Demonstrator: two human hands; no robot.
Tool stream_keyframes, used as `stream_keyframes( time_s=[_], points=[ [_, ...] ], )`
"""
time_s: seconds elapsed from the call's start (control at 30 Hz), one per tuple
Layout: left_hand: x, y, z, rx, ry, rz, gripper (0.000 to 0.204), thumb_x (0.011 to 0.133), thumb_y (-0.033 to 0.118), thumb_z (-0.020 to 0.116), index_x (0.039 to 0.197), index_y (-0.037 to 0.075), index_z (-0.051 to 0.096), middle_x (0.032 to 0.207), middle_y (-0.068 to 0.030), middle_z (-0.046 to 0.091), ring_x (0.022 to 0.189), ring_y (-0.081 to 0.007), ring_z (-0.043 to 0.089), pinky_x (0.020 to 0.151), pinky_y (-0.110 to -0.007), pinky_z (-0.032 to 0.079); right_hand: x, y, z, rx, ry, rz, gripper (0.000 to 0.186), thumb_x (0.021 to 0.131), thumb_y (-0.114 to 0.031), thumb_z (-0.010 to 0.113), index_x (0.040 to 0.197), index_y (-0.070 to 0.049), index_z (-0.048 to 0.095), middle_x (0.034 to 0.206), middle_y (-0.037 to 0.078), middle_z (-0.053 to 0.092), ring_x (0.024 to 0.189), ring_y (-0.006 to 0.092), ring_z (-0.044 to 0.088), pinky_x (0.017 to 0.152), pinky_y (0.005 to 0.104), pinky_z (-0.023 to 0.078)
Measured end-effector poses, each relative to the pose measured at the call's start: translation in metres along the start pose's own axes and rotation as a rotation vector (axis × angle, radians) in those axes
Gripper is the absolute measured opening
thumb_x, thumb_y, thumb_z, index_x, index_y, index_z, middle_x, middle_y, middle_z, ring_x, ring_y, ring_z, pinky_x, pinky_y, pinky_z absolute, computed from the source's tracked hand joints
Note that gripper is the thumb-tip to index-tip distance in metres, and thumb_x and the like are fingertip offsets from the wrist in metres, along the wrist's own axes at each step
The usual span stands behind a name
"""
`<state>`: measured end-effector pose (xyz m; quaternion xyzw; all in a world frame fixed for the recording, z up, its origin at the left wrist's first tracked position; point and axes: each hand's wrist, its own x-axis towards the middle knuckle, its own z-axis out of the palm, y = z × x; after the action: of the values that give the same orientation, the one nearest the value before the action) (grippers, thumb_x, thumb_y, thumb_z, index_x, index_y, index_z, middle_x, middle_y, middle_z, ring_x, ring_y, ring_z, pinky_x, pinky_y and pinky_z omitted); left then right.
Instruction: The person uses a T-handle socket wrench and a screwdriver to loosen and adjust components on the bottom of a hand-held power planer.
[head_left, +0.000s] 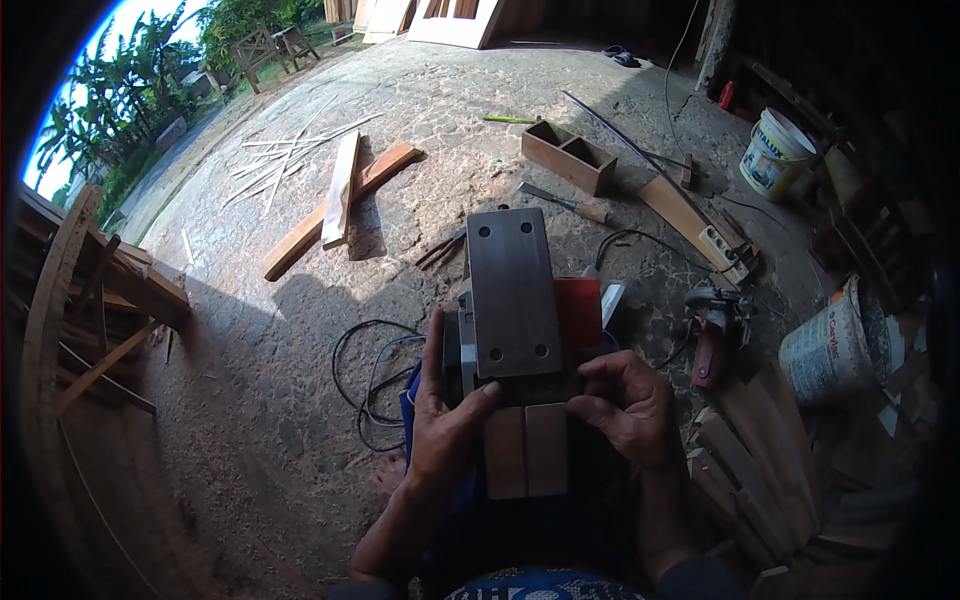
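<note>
An upturned power tool, apparently a planer (511, 290), lies in front of me, its flat dark base with four holes facing up and a red body showing at the right. Below that base are two lighter plates (526, 450). My left hand (445, 420) grips the tool's left side, index finger along it and thumb at the base's lower edge. My right hand (625, 405) has its fingers closed at the base's lower right corner; what is between the fingertips is too small to make out. A dark cable (365, 395) loops on the floor to the left.
On the concrete floor (290, 330) lie boards (340, 190), thin strips (280, 165), a chisel (560, 200), a divided wooden box (565, 150), a circular saw (710, 340) and a power strip (725, 250). Two white buckets (775, 150) and stacked offcuts (760, 460) are at right, timber (70, 300) at left.
</note>
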<state>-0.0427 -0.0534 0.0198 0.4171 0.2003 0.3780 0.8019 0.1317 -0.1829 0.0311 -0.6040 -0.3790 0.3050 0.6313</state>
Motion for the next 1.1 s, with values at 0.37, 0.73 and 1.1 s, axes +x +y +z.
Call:
stream_keyframes(
  time_s=[0.37, 0.73, 1.1],
  points=[
    [-0.013, 0.014, 0.013, 0.029, 0.121, 0.046, 0.091, 0.09, 0.0, 0.063, 0.164, 0.007, 0.01, 0.149, -0.0264, 0.045, 0.126, -0.0315, 0.06, 0.103, -0.044, 0.054, 0.013, 0.003, 0.005, -0.208, -0.14, -0.376, 0.023, 0.087, -0.002, 0.078, 0.11, -0.007, 0.076, 0.083, 0.007, 0.07, 0.074, 0.0143, 0.07, 0.063, 0.0284, 0.056],
    [-0.042, 0.057, 0.005, 0.205, 0.531, 0.101, 0.093, 0.085, 0.009, 0.065, 0.163, 0.008, 0.015, 0.142, -0.0272, 0.051, 0.118, -0.0338, 0.065, 0.096, -0.042, 0.058, 0.126, 0.066, -0.049, 0.047, 0.081, -0.153, 0.018, 0.102, -0.011, 0.064, 0.115, -0.002, 0.072, 0.081, 0.004, 0.071, 0.08, 0.0076, 0.069, 0.066, 0.0247, 0.055],
    [-0.078, 0.077, -0.022, 0.361, 0.941, 0.112, 0.095, 0.083, 0.011, 0.066, 0.163, 0.007, 0.015, 0.143, -0.0269, 0.05, 0.12, -0.0342, 0.064, 0.099, -0.043, 0.056, 0.234, 0.313, 0.012, -0.692, -0.563, -0.083, 0.027, 0.093, -0.018, 0.063, 0.115, -0.004, 0.07, 0.11, 0.019, 0.073, 0.102, 0.0376, 0.07, 0.09, 0.0465, 0.056]
  ],
)
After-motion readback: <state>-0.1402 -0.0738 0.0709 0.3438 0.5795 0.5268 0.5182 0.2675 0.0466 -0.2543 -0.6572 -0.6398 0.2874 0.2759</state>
